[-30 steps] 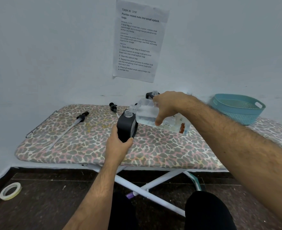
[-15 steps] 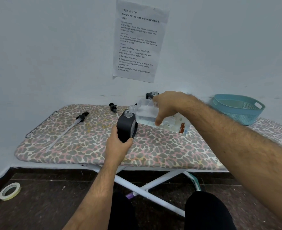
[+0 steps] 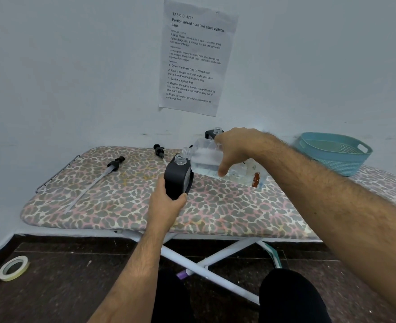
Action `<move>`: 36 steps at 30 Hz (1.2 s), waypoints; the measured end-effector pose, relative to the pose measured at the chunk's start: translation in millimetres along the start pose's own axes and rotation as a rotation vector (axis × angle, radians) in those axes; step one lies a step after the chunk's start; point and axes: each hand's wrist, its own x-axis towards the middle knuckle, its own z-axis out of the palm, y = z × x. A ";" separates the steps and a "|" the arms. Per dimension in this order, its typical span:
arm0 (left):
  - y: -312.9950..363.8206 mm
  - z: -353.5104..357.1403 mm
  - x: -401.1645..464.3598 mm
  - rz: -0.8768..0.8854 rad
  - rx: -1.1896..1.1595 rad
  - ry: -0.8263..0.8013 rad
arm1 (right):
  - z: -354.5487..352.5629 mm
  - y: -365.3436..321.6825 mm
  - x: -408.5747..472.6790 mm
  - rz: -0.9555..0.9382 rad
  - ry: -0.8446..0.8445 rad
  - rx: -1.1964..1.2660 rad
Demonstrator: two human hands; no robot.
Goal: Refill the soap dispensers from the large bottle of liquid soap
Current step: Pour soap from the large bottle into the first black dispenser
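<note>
Both hands are occupied above the ironing board. Left hand: fingers and thumb curled round the lower part of a black soap dispenser, which is held upright over the board's patterned cover, its open neck uppermost. Right hand: wrapped over the top of the large clear soap bottle, thumb down its near side; the bottle is tipped nearly horizontal, base toward the right, its open mouth just above and beside the dispenser's neck. Clear liquid lies along the bottle's lower side. Whether any is flowing cannot be told.

Behind the right hand, against the wall, stands a second black dispenser, mostly hidden, its neck also uncapped. Two pump heads with long tubes lie on the board: one far left, another near the back edge. A teal basket sits at the board's right end. A printed sheet hangs on the wall above. A tape roll lies on the dark floor at lower left.
</note>
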 end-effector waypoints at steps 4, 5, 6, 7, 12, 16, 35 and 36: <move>0.2 0.0 0.0 0.002 0.000 0.000 | 0.0 0.1 -0.8 -0.004 0.000 0.006; 0.1 0.0 0.1 0.002 0.001 0.000 | 0.0 0.0 -1.1 -0.005 0.000 0.007; 0.0 0.0 0.1 0.002 0.001 0.000 | -0.1 -0.1 -1.1 -0.005 -0.001 0.007; -0.2 0.0 0.2 0.001 -0.001 0.000 | -0.1 -0.3 -1.4 -0.003 -0.002 0.007; -0.6 -0.2 0.2 -0.002 0.003 0.004 | -0.8 -0.4 -1.3 0.005 -0.011 0.011; 0.1 -0.3 0.1 -0.002 0.002 0.000 | -0.9 -0.3 -1.3 0.007 -0.013 0.014; -0.3 -0.4 0.5 0.003 0.011 0.002 | 0.0 -0.2 -0.1 0.005 -0.009 0.020; -0.2 -0.6 0.3 0.002 0.013 0.002 | -0.1 -0.2 -0.1 0.005 -0.008 0.018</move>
